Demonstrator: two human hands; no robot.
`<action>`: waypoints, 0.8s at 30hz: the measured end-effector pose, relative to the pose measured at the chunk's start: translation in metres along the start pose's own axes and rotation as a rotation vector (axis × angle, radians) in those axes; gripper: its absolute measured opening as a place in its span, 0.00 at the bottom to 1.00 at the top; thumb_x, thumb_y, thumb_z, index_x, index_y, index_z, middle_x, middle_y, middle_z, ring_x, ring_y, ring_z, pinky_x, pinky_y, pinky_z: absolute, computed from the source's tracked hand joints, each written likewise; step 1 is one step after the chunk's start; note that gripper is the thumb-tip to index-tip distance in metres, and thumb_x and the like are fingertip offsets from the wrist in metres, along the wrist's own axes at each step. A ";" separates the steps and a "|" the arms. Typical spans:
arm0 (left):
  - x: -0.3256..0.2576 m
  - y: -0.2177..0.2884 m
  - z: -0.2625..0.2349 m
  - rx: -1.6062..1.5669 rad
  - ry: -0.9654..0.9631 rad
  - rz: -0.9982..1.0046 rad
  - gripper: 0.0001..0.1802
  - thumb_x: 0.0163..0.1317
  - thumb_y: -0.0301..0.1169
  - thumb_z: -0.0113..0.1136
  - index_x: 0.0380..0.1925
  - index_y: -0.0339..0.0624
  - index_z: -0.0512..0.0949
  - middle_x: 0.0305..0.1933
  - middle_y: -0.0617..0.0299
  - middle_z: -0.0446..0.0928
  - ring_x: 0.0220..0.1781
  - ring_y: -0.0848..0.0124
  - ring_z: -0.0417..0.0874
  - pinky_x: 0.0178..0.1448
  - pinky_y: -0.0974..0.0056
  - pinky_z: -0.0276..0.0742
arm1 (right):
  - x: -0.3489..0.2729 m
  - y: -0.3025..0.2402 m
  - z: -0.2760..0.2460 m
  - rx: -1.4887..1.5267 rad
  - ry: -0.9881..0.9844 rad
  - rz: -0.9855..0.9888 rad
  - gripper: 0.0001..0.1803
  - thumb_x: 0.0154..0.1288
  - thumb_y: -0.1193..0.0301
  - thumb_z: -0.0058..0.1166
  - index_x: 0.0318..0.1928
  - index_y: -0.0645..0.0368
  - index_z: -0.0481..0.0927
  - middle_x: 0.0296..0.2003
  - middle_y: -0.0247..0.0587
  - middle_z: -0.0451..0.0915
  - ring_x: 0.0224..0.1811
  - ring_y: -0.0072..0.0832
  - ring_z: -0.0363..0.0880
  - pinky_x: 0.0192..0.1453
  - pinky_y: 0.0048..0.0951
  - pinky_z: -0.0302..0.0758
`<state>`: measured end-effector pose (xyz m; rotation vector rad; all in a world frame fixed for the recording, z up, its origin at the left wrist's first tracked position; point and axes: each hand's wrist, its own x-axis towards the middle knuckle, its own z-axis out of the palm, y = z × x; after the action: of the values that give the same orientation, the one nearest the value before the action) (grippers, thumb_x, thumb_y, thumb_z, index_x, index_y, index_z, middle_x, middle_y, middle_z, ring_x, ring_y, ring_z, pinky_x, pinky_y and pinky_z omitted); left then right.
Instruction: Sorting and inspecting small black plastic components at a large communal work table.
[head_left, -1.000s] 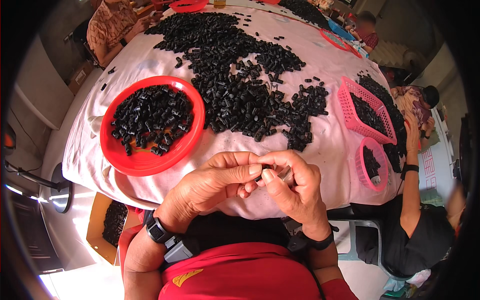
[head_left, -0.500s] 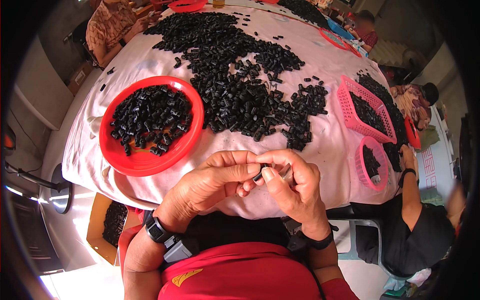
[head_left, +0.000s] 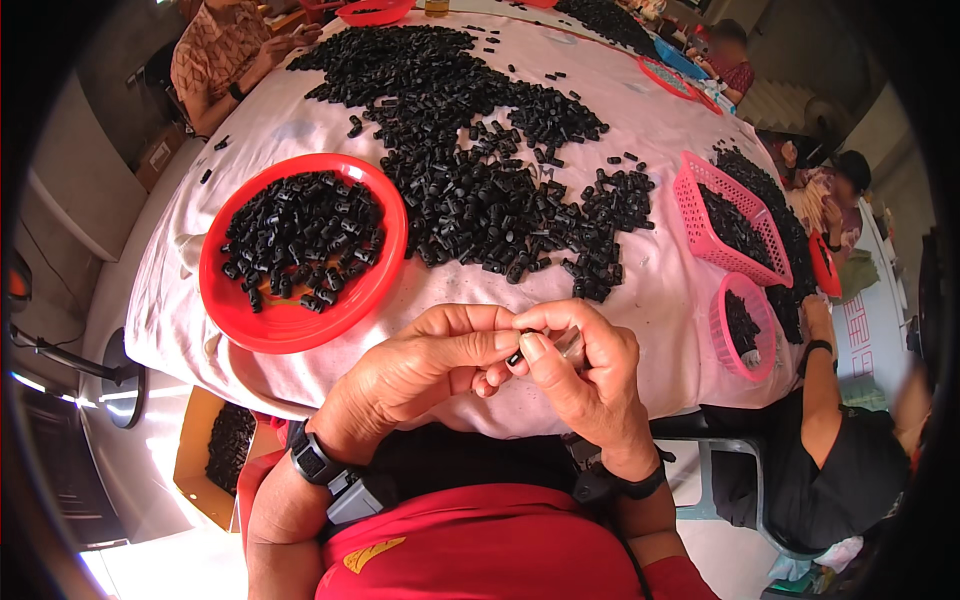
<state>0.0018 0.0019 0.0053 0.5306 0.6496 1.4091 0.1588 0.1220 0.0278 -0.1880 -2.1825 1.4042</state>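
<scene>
Over the near edge of the table, my left hand pinches a small black plastic part between thumb and fingertips. My right hand meets it there, thumb and index finger closed against the same part. A thin, greyish, shiny piece shows between the right thumb and fingers; its kind is unclear. Beyond my hands spreads a large heap of similar short black tubular parts. To the left, a round red tray holds many more of them.
A pink perforated basket and a round pink basket with black parts stand at the right. Another person's arm reaches in there. A person sits far left. Beside my left leg, a cardboard box holds dark pieces.
The black part has turned slightly between my fingertips, while both hands stay almost in place. At the right, a far person's head and arm have shifted; the far-left person's hands have moved.
</scene>
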 end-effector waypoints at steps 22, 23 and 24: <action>0.002 -0.002 -0.001 0.011 -0.001 0.022 0.16 0.68 0.33 0.60 0.50 0.35 0.77 0.40 0.68 0.78 0.35 0.82 0.74 0.43 0.74 0.73 | -0.001 0.002 0.001 -0.027 0.038 -0.047 0.12 0.67 0.74 0.56 0.49 0.65 0.76 0.28 0.39 0.84 0.32 0.21 0.86 0.38 0.21 0.79; 0.002 -0.002 0.000 0.008 -0.003 0.024 0.16 0.68 0.33 0.60 0.51 0.35 0.77 0.40 0.68 0.78 0.35 0.82 0.74 0.43 0.74 0.73 | -0.001 0.002 0.001 -0.017 0.034 -0.033 0.12 0.67 0.74 0.56 0.49 0.65 0.76 0.28 0.39 0.85 0.32 0.21 0.86 0.38 0.21 0.79; 0.002 -0.002 0.001 0.006 -0.005 0.027 0.15 0.68 0.33 0.60 0.51 0.36 0.77 0.40 0.69 0.78 0.35 0.82 0.74 0.43 0.74 0.73 | -0.001 0.002 0.001 -0.017 0.034 -0.034 0.12 0.67 0.74 0.56 0.49 0.65 0.76 0.28 0.39 0.85 0.32 0.21 0.86 0.38 0.21 0.79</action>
<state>0.0039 0.0037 0.0039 0.5494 0.6446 1.4306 0.1586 0.1218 0.0256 -0.1795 -2.1605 1.3548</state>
